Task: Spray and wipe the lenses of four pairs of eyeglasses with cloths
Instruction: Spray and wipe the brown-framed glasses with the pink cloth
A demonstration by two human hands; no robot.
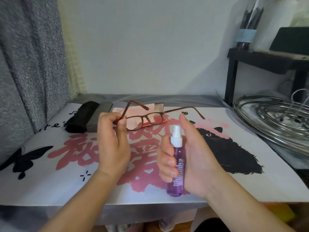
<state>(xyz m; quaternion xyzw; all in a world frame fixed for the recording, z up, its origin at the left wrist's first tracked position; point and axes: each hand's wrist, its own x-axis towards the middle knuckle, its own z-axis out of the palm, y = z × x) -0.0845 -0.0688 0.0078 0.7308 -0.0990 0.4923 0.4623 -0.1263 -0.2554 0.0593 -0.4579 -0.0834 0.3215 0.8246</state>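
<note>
Head view: left hand (113, 139) pinches brown eyeglasses (147, 118) at centre frame; right hand (187, 158) grips the purple spray bottle (178, 166). Spraying looks about to begin; wiping remains.

Brown-framed eyeglasses (144, 118): temples unfolded, raised above the table, lenses facing the camera, pinched at one temple hinge. Purple spray bottle (177, 163): white nozzle, upright, gripped. Folded cloths (88, 117), black and grey: flat at table rear-left.
</note>
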